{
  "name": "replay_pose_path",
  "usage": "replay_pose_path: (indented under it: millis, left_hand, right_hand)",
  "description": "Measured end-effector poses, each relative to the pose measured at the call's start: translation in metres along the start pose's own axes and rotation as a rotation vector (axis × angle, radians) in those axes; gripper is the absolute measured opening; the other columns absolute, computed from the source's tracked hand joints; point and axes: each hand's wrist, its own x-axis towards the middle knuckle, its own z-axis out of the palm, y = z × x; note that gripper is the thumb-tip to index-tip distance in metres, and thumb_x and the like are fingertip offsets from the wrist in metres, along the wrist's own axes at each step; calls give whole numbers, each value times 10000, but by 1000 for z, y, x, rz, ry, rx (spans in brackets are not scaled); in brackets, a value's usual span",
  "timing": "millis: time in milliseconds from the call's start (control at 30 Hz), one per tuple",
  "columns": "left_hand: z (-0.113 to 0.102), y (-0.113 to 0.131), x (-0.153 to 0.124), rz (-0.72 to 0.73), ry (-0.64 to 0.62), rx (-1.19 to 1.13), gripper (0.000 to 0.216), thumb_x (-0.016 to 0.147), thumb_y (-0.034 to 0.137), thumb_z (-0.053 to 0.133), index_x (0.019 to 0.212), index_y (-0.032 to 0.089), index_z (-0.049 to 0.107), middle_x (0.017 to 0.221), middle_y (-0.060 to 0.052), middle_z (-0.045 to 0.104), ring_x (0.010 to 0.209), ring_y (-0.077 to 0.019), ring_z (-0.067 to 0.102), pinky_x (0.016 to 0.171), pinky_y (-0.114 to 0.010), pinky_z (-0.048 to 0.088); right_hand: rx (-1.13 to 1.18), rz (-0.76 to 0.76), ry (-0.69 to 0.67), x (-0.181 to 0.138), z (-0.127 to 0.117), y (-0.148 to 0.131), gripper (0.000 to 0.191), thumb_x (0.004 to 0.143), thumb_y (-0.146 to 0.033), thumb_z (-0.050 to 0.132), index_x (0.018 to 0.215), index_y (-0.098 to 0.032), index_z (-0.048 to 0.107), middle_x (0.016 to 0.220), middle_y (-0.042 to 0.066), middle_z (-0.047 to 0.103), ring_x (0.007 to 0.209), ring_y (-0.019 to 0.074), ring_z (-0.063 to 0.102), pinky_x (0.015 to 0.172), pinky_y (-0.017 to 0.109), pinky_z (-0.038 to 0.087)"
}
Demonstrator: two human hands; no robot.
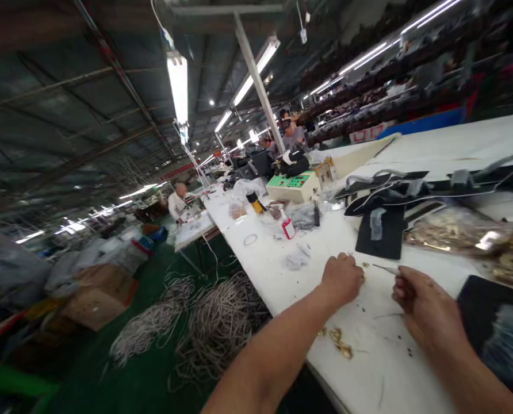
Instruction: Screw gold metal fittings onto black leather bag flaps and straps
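Observation:
Curled on the white table [278,270], my left hand [343,279] has its fingers closed; what they pinch is mostly hidden, though a gold-coloured glint shows at the fingertips. A small gold metal piece [366,265] lies just beyond them. My right hand [424,305] is closed round a thin pointed metal tool [385,268], perhaps tweezers, whose tip points left at that piece. Nearer the table edge lies a little pile of gold metal fittings [341,344]. A black panel [381,233] with a translucent patch sits beyond my hands.
Bagged gold hardware [459,233] lies at right, near another black panel [502,328]. Farther back stand a red-labelled bottle [287,225], a yellow-black container [255,202] and a green-topped machine [294,185]. Cord heaps [222,322] cover the floor at left. Other people [179,201] sit farther off.

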Motion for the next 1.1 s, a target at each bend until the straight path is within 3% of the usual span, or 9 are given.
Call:
replay_pose_path:
  millis: [200,400,600,733,867,967,1100]
  left_hand:
    - [3,0,5,27,-18,-22,248,1001,318,525,947,191,731,1012,-87,650,1061,-252,540,804,-378,494]
    - [-4,1,1,4,7,-134,239,1009,240,477,1008,136,693,1079,-129,640,1105,-258,539,883,-399,507]
    - [-18,2,-8,-171,153,-460,220,1002,290,468,1075,158,628,1147,-126,634,1091,-247,593,943,-404,523]
    - [-28,-9,-41,-383,277,-776,241,1019,320,408,1045,171,596,1031,-91,678,904,-188,665,829,-337,553]
    - [-34,-20,-96,-608,361,-1096,338,1028,419,340,994,167,563,887,-52,692,525,-97,602,470,-225,456]
    - [-32,-21,-136,-734,393,-1273,386,978,502,442,970,146,590,900,-79,708,500,-107,628,369,-198,379]
    - [-21,-16,-166,-901,467,-1564,414,844,519,674,906,110,655,754,-73,714,516,-133,660,381,-186,424]
  right_hand:
    - [11,-4,4,1,-1,-1,363,560,-321,921,805,-169,699,636,-35,621,482,58,533,401,121,440]
    - [3,-5,-5,-6,4,-3,370,570,-325,926,820,-163,707,648,-30,624,500,59,538,414,128,453]
    - [5,-24,-8,-5,4,-4,353,586,-319,922,820,-154,715,658,-20,625,509,64,541,411,138,448]
    - [1,1,-30,-7,6,-1,352,592,-328,920,823,-162,715,647,-22,619,498,67,530,407,148,445]
    - [-45,26,-90,-19,13,4,375,593,-358,927,835,-163,717,656,-19,617,511,68,527,412,149,437]
    - [-137,33,-160,-32,19,11,394,631,-406,921,867,-163,720,664,-17,612,528,71,530,431,154,428]
    - [-323,14,-308,-51,24,24,379,735,-459,864,941,-177,717,670,-16,616,548,88,543,488,193,442]
